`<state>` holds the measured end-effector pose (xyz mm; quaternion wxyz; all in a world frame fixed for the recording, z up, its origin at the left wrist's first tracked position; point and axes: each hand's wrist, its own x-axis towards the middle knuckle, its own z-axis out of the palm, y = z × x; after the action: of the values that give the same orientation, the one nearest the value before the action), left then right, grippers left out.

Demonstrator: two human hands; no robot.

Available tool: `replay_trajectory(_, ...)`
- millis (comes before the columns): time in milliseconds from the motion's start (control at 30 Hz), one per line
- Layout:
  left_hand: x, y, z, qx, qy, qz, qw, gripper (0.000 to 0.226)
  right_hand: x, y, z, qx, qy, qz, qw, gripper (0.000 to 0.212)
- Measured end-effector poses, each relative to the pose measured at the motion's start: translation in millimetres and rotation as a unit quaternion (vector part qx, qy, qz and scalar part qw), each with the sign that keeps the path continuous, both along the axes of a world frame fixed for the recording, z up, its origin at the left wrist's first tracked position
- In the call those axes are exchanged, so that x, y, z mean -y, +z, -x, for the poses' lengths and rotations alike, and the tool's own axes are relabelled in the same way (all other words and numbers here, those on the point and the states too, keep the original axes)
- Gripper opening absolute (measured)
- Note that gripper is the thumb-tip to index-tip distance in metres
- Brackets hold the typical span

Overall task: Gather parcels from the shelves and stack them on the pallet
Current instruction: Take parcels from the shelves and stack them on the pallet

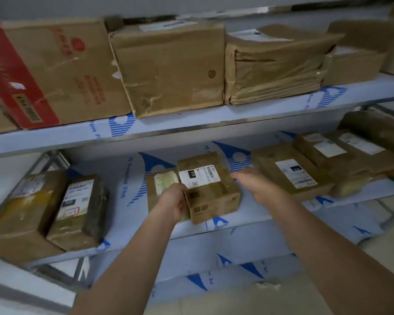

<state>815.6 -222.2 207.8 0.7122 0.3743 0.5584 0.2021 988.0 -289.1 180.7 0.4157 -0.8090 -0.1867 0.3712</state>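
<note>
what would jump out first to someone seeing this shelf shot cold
The two bare arms reaching in from below: the left hand grips the left side of a small taped parcel at the middle of the lower shelf, while the right hand hovers open just beside it. Next, the big red-sided carton at the far left of the upper shelf.

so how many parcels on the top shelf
4 in view: red-sided box far left, dented box, flat stack-like parcel, small box right. More may sit past the frame edges.
</note>
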Motion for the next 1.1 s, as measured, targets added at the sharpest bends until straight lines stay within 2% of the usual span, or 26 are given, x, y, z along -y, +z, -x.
replay_trajectory(67,1.1,-2.8,-8.6,-0.009,0.004,-0.002,1.0,0.013,-10.2,-11.2,-8.7,-0.012,0.014,0.003,1.0,0.048)
replay_trajectory(167,-4.6,-10.0,-13.3,-0.016,0.002,0.003,1.0,0.025,-19.7,-21.3,-10.8,-0.053,0.023,-0.007,0.998,0.03)
replay_trajectory(233,-10.8,-17.8,-15.1,-0.019,-0.013,0.008,1.0,0.021,-23.3,-27.2,-11.6,-0.074,0.022,-0.005,0.997,0.031)
replay_trajectory(333,-18.1,-28.9,-17.8,-0.019,-0.027,0.01,0.999,0.027,-26.7,-33.7,-13.6,-0.079,0.019,0.0,0.997,0.032)
replay_trajectory(467,-18.2,-36.8,-25.0,-0.049,-0.03,0.0,0.998,0.008,-25.9,-36.4,-20.6,-0.06,0.019,0.012,0.998,0.019)
replay_trajectory(567,-14.7,-38.1,-29.7,-0.055,-0.033,0.001,0.998,0.005,-23.4,-37.3,-26.8,-0.059,0.0,0.011,0.998,0.019)
replay_trajectory(633,-13.0,-39.0,-29.9,-0.05,-0.03,0.002,0.998,0.005,-21.5,-34.6,-27.5,-0.051,-0.009,0.005,0.999,0.033)
replay_trajectory(733,-10.5,-36.3,-27.8,-0.038,-0.031,0.009,0.999,0.008,-16.3,-22.0,-24.0,-0.031,-0.025,0.021,0.999,0.087)
replay_trajectory(767,-9.5,-34.9,-26.3,-0.034,-0.032,0.01,0.999,0.008,-13.6,-15.6,-21.2,-0.025,-0.031,0.023,0.999,0.095)
replay_trajectory(867,-5.1,-23.9,-18.5,-0.018,-0.032,0.007,0.999,0.003,-6.8,1.8,-9.0,-0.042,-0.014,0.015,0.999,0.101)
replay_trajectory(1000,-4.0,-6.1,8.7,0.02,-0.03,0.001,0.999,0.02,1.1,27.4,24.0,-0.039,0.02,0.002,0.999,0.093)
replay_trajectory(1100,-3.9,5.8,48.0,0.018,-0.019,-0.011,1.0,0.019,1.3,42.3,60.7,-0.041,0.042,-0.024,0.998,0.065)
